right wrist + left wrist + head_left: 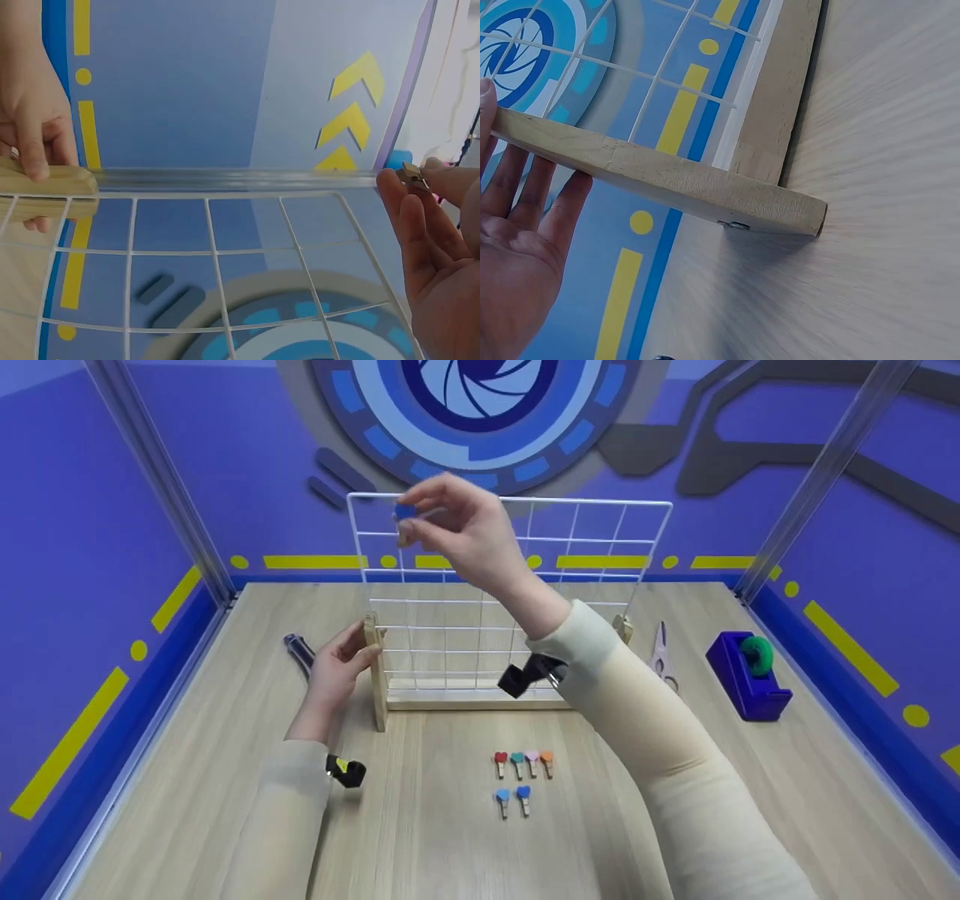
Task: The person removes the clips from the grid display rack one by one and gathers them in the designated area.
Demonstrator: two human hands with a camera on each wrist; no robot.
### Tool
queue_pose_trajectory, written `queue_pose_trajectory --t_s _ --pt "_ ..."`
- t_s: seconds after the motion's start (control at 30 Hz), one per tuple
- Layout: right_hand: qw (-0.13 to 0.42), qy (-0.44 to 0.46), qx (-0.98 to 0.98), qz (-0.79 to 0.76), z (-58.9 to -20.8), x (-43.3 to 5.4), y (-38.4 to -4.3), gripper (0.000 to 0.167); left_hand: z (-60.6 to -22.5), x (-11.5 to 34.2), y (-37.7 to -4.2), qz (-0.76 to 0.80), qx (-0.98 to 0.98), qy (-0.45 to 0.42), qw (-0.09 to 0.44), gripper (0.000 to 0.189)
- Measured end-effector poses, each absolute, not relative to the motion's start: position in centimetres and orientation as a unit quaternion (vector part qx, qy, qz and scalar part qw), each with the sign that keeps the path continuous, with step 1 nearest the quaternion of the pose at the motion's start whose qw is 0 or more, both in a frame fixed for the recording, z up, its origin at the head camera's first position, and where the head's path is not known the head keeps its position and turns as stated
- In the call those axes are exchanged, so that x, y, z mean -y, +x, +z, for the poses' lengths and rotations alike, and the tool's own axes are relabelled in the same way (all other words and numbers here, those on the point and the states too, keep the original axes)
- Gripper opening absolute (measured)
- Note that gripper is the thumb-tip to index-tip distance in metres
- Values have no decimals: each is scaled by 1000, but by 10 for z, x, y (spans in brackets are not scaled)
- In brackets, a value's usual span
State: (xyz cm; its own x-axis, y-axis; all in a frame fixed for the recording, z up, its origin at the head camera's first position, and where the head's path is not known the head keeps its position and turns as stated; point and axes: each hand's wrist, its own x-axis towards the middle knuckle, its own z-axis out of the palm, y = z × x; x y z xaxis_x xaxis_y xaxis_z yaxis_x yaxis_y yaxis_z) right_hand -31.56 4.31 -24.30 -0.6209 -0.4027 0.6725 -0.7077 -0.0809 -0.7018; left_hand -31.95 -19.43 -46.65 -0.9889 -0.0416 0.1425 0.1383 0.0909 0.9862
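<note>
A white wire grid panel [480, 627] stands upright in a wooden base [480, 703]. My left hand [335, 667] grips the base's left wooden post [377, 682], thumb on the near side; the left wrist view shows fingers bent round that post [667, 176]. Up near the grid's top left corner, my right hand [469, 529] pinches a small wooden clothespin with a blue heart [405, 512]. In the right wrist view the clothespin [412, 176] sits between thumb and fingertips, beside the grid's corner. Whether it touches the wire I cannot tell.
Several heart clothespins lie in two rows on the table, among them a red one [501, 765] and a light blue one [503, 802]. Scissors [660, 656] and a blue tape dispenser [750, 679] lie at right. A dark-handled tool [299, 652] is behind my left hand.
</note>
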Motion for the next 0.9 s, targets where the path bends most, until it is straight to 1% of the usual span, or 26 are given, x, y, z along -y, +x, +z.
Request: queue_pose_trajectory --t_s 0.1,0.2,0.43,0.53,0.7,0.9 --pt "104 420 658 616 -253 -52 -307 23 -467 194 -320 -674 735 -32 67 63" --pt "95 420 658 618 -262 -63 -300 24 -467 193 -321 -675 734 -32 69 63" --pt "114 429 670 594 -286 -89 -287 22 -466 192 -321 -684 725 -29 77 61" --pt "113 420 682 588 -298 -101 -284 21 -466 192 -320 -678 731 -29 75 60" --pt "94 391 700 590 -320 -124 -279 22 -466 192 -320 -679 730 -31 73 60" --pt "69 331 736 587 -348 -152 -268 24 -465 192 -318 -675 733 -34 77 59"
